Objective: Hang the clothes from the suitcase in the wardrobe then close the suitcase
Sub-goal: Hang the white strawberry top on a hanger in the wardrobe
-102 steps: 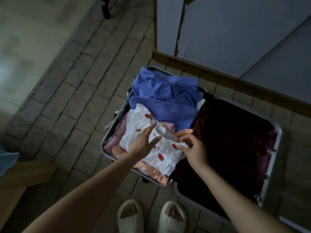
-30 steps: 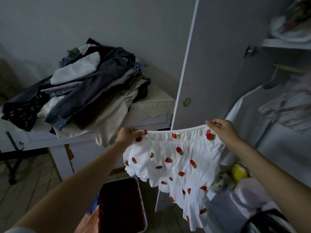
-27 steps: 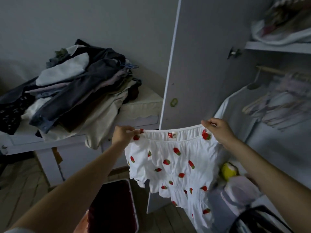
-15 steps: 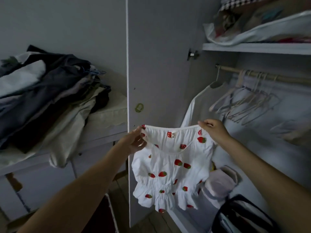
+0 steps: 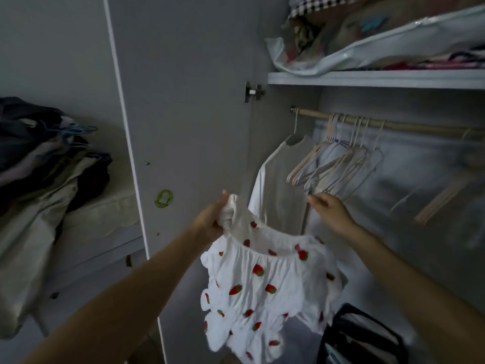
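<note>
The left hand (image 5: pixel 212 219) clamps its fingers on one bunched end of the elastic neckline of a white strawberry-print top (image 5: pixel 262 285). The top hangs in front of the open wardrobe, low at its left side; the neckline slopes from upper left down to the right, and the ruffled hem points at the floor. The right hand (image 5: pixel 329 210) holds nothing, its fingers loosely apart, just under a cluster of empty hangers (image 5: pixel 338 164) on the wooden rail (image 5: pixel 393 124). A cream garment (image 5: pixel 278 185) hangs at the rail's left end against the open door (image 5: pixel 189 101). To the right of the cluster the rail is mostly bare. A shelf (image 5: pixel 367 78) runs above the rail.
</note>
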